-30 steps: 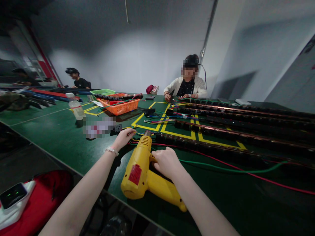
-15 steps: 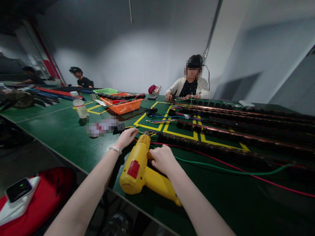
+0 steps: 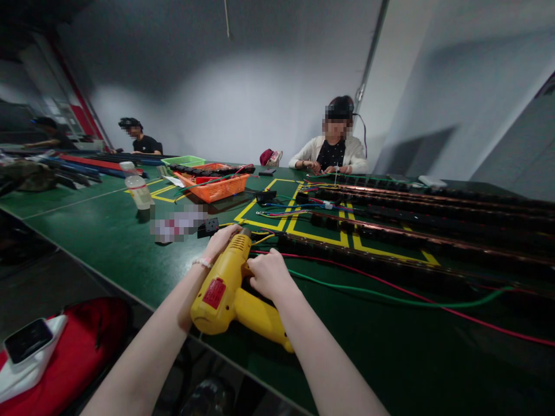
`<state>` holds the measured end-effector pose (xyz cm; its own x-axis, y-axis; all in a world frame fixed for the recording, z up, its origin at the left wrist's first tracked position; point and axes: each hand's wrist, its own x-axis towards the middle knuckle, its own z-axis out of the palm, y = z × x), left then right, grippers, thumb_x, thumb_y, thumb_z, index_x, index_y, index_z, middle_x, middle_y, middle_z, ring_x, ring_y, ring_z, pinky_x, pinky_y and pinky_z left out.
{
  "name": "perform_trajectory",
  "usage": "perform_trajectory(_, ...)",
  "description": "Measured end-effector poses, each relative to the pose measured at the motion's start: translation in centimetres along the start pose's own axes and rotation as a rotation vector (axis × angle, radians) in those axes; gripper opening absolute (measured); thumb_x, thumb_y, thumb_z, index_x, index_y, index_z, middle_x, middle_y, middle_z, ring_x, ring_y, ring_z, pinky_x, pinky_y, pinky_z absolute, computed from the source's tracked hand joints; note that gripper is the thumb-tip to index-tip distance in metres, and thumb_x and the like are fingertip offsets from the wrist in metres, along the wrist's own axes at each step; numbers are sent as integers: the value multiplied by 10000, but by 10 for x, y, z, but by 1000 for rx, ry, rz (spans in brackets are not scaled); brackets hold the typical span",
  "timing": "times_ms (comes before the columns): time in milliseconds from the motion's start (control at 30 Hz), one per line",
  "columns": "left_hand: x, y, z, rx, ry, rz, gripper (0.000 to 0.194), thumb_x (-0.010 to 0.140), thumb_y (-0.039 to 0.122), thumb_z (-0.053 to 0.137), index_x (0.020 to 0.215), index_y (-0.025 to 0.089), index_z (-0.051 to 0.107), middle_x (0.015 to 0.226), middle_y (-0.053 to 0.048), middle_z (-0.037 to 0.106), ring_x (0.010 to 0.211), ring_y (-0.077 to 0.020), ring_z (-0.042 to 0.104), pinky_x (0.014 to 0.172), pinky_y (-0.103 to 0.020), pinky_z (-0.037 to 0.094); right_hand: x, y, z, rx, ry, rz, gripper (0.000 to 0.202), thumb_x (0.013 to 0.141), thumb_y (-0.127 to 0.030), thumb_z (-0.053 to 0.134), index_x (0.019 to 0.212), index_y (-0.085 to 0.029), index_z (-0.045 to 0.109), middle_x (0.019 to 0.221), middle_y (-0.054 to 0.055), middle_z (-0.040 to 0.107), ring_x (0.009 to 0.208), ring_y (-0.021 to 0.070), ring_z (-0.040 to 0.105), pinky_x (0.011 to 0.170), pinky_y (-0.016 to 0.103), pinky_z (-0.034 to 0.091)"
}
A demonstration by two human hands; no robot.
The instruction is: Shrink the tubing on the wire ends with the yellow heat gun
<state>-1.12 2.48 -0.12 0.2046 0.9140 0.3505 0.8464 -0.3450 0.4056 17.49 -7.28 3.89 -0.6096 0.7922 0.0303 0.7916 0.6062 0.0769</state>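
Observation:
My right hand [image 3: 272, 274] is closed at the trigger side of a yellow heat gun [image 3: 223, 283], whose handle points to the lower right. The gun's nozzle faces away from me, close to wires leading to a long dark strip [image 3: 338, 247]. Just left of the nozzle, my left hand [image 3: 220, 241] is closed on those yellow and dark wires [image 3: 262, 236], its fingertips partly hidden by the gun. A small black connector [image 3: 208, 227] lies beyond the left hand's fingers. Red and green wires [image 3: 368, 292] run rightward past my right hand.
More long strips with copper edges [image 3: 390, 227] lie at the right over yellow tape [image 3: 243, 216]. An orange basket [image 3: 221, 189] and a bottle [image 3: 139, 188] stand to the left. Across the table [image 3: 108, 231] sits a person [image 3: 333, 147]; others are farther left.
My right hand has moved the heat gun to the left, so it covers more of my left hand. The person across has brought their hands closer together.

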Motion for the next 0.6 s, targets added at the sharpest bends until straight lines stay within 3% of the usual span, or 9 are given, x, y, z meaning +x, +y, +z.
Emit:
perform_trajectory(300, -8, 10, -6, 60, -23, -59, 249, 833, 254, 514, 1058, 230, 616, 1038, -45, 682, 908, -187, 607, 731, -219, 417, -6, 1, 4, 79, 29, 47, 304, 890, -390, 541, 1087, -159, 572, 1073, 54, 601, 946, 168, 590, 836, 401, 490)
perform_trajectory(600, -5, 11, -4, 178, -38, -138, 289, 930, 341, 364, 1097, 246, 580, 1088, -61, 668, 939, -218, 632, 681, -248, 420, -14, 0, 6, 135, 26, 80, 315, 893, -389, 536, 1108, -159, 560, 1062, 52, 600, 914, 160, 595, 802, 382, 505)
